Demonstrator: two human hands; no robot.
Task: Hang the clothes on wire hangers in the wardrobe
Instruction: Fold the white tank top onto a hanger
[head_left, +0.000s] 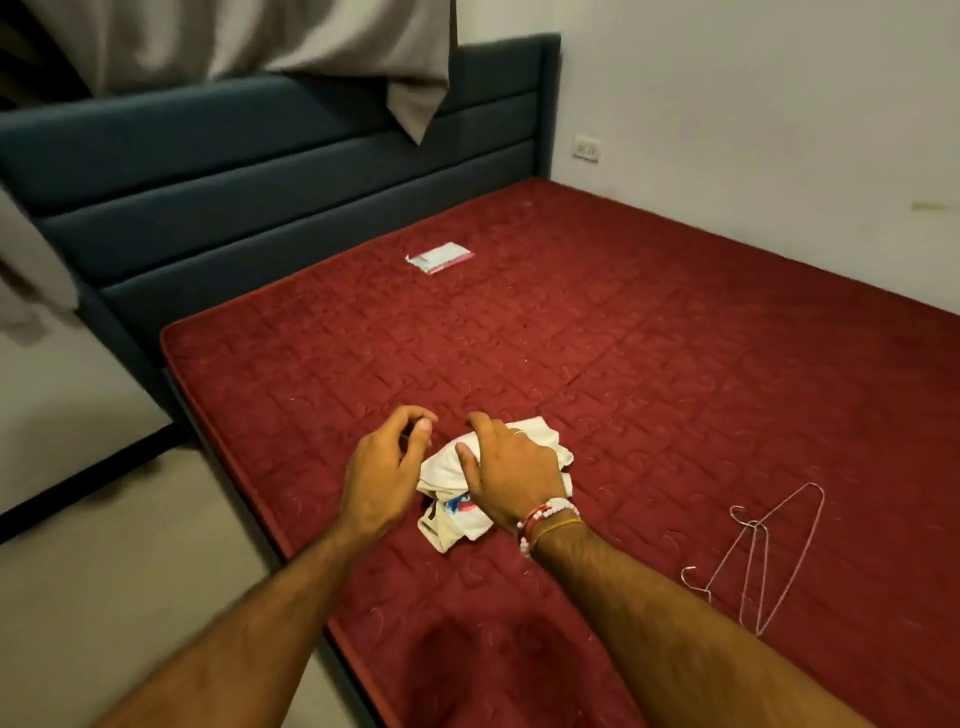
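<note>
Right hand (511, 470) rests on a crumpled white garment (452, 470) on the bed (649, 364), grip unclear; left hand (387, 467) loose beside it; hangers (763, 561) nearby.

A home bedroom: red quilted mattress (623, 364), padded blue headboard (260, 171), wall socket (586, 149).

My right hand (511, 475) covers much of the white garment (449, 467); its print shows only partly. Far packet (440, 257): label too small to read. Curtain (249, 41) cut off at top edge.
</note>
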